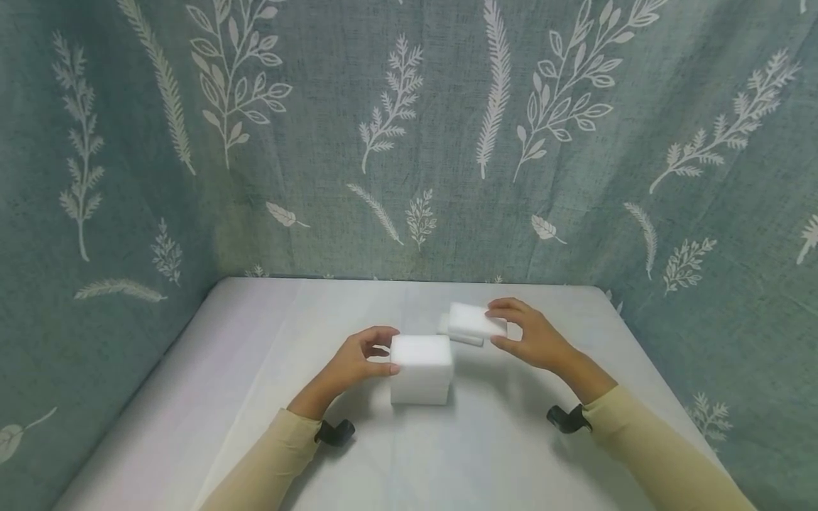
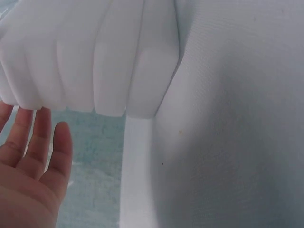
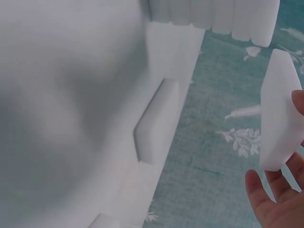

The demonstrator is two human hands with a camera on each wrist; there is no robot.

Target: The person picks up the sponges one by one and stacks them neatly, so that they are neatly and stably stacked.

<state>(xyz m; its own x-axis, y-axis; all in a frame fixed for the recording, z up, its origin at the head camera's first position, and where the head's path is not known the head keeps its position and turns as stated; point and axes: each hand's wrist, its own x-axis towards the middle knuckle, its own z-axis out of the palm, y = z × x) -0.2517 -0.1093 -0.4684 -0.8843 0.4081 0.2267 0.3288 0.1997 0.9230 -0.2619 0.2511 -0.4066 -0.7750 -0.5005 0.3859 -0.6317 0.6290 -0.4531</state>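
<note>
A stack of white sponges stands on the table in front of me. Several layers show in the left wrist view, where the stack appears sideways. My left hand holds the upper part of the stack from the left, thumb at the front and fingers behind. To the right, my right hand grips a single white sponge by its right end. This sponge is raised off the table in the right wrist view. Another white sponge lies flat on the table, partly hidden below the held one.
A white cloth covers the table. Green patterned fabric hangs behind and at both sides. In the right wrist view, a sponge lies on the table, and part of another white piece shows at the bottom edge.
</note>
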